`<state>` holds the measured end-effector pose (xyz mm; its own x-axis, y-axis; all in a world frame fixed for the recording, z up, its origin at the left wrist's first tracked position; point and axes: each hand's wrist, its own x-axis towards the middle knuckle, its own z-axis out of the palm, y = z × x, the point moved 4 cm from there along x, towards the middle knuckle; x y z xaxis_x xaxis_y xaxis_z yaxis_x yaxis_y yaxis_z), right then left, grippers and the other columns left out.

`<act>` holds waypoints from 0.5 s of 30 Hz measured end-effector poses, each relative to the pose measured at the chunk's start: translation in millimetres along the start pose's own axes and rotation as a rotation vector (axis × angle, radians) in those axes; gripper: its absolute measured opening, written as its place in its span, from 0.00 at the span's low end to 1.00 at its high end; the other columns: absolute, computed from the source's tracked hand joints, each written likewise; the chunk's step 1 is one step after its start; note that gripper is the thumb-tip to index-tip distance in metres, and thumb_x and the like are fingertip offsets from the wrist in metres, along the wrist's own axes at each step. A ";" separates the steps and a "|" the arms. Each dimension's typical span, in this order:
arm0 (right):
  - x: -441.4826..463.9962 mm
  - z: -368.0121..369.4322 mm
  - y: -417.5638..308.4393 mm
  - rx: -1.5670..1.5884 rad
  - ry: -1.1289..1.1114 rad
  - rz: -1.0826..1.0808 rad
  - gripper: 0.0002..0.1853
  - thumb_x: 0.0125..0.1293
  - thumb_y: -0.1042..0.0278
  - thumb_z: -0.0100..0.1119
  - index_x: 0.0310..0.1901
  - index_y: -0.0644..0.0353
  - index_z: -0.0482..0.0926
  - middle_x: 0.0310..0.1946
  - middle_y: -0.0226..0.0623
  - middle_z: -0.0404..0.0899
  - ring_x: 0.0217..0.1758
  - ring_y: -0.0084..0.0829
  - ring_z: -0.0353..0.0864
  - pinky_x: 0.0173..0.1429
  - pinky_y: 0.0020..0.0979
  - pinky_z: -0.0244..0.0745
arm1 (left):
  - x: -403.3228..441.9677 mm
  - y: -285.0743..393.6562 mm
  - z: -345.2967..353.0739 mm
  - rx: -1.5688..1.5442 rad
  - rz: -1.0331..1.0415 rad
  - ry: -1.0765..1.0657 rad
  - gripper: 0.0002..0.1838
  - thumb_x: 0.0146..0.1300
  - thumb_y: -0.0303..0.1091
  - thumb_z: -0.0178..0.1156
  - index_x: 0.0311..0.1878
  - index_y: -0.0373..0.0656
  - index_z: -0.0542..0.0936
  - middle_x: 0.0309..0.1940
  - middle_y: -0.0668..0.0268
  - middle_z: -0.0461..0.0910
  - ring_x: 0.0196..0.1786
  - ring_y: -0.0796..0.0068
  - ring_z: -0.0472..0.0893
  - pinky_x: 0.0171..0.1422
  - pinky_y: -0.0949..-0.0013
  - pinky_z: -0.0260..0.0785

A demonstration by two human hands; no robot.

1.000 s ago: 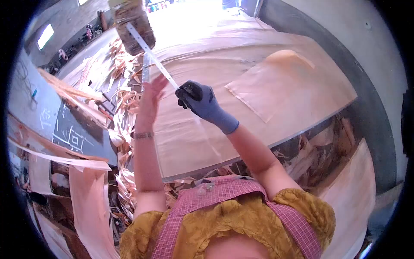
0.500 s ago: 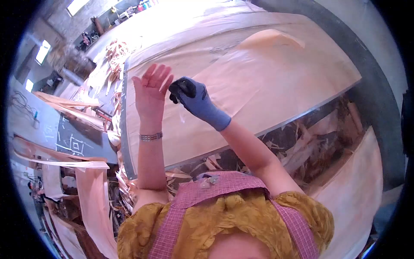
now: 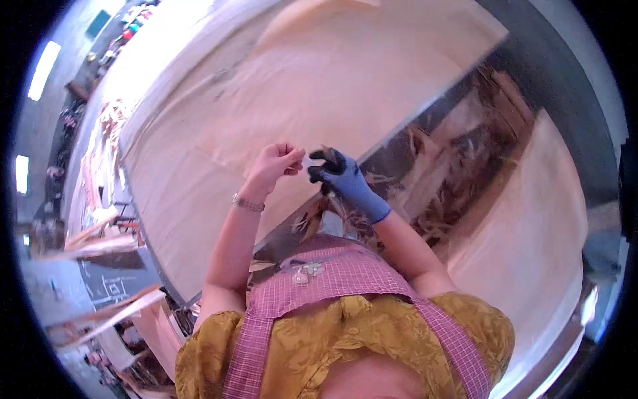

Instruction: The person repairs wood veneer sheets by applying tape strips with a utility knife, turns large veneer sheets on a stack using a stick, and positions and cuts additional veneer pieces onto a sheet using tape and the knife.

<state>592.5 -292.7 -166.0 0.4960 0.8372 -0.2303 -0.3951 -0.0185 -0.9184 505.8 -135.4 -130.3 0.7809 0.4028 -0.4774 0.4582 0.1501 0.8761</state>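
My bare left hand (image 3: pixel 278 163), with a metal bracelet (image 3: pixel 248 202) at the wrist, is closed, its thumb pressed against curled fingers. Just to its right is my right hand (image 3: pixel 340 175) in a blue glove with black fingers, curled with the fingertips turned toward the left. A small pale bit shows in the narrow gap between the hands; its kind cannot be made out. Both hands are above the near edge of a large thin wood veneer sheet (image 3: pixel 292 86) lying on a table.
Torn veneer scraps (image 3: pixel 438 173) fill the space below the table edge. A large curved veneer sheet (image 3: pixel 531 246) stands at the right. More veneer strips (image 3: pixel 100 246) lie at the left, near a dark board with white markings (image 3: pixel 113 286). A pink checked apron (image 3: pixel 332 272) covers my front.
My left hand has gone from raised with spread fingers to closed. Both hands have come down and nearer my body, to the right in view. The view has turned, shifting the table up and left.
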 end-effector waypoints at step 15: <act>35.1 -292.7 56.4 -0.451 0.326 0.179 0.09 0.65 0.68 0.61 0.44 0.61 0.83 0.30 0.28 0.83 0.29 0.18 0.78 0.34 0.24 0.73 | 240.7 -32.3 146.8 0.651 0.270 0.311 0.14 0.53 0.47 0.69 0.31 0.46 0.86 0.36 0.61 0.81 0.42 0.61 0.79 0.49 0.56 0.68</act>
<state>813.9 -424.2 -320.0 0.6926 0.5893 -0.4158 -0.1617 -0.4349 -0.8858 741.3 -175.8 -283.4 0.7900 0.5999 -0.1268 0.5013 -0.5127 0.6970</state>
